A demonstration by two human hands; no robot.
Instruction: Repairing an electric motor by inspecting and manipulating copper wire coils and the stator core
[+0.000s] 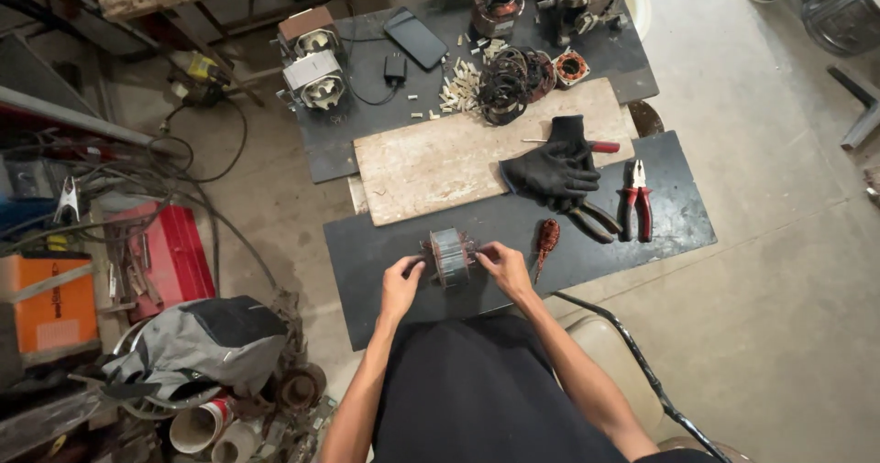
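A small grey motor stator core with copper-coloured ends stands on the near dark board. My left hand grips its left side and my right hand grips its right side, fingers curled on it. Just right of my right hand lies a red-brown handled tool. Farther back lie a pair of black gloves, red-handled pliers and dark-handled cutters.
A pale wooden board lies behind. The far bench carries two motor stators, a phone, a charger, white slot pieces and wire coils. A red toolbox, orange machine and grey bag crowd the left floor.
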